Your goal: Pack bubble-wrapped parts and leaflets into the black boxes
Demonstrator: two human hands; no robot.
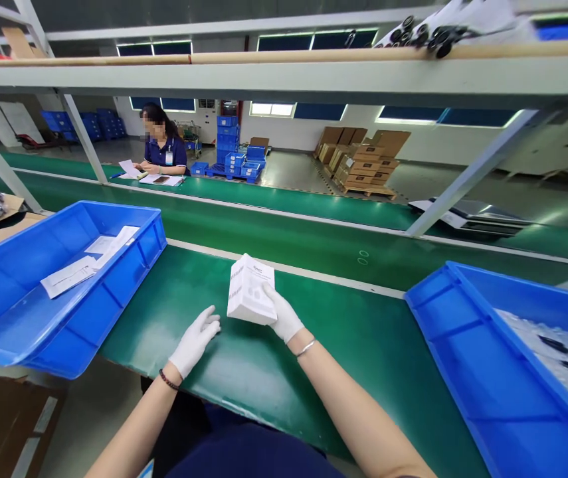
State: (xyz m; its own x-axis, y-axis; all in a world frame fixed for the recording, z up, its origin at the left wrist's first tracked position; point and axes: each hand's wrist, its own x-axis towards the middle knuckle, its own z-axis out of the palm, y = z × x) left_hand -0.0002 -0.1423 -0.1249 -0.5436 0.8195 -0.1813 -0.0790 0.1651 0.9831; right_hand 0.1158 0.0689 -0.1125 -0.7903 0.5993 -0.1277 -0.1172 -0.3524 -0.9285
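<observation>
My right hand point(284, 313), in a white glove, holds a white printed carton point(248, 290) by its lower right corner, with the thumb across its face. My left hand point(194, 340), also gloved, rests just left of the carton with its fingers apart and holds nothing. A small gap separates those fingertips from the carton. Both hands are above the green conveyor belt point(284, 358).
A blue plastic crate point(64, 285) with white papers stands to the left. Another blue crate point(483, 372) holding bagged items stands to the right. Overhead is a shelf point(284, 79). Beyond the belt, a seated co-worker point(164, 149) handles papers at another line.
</observation>
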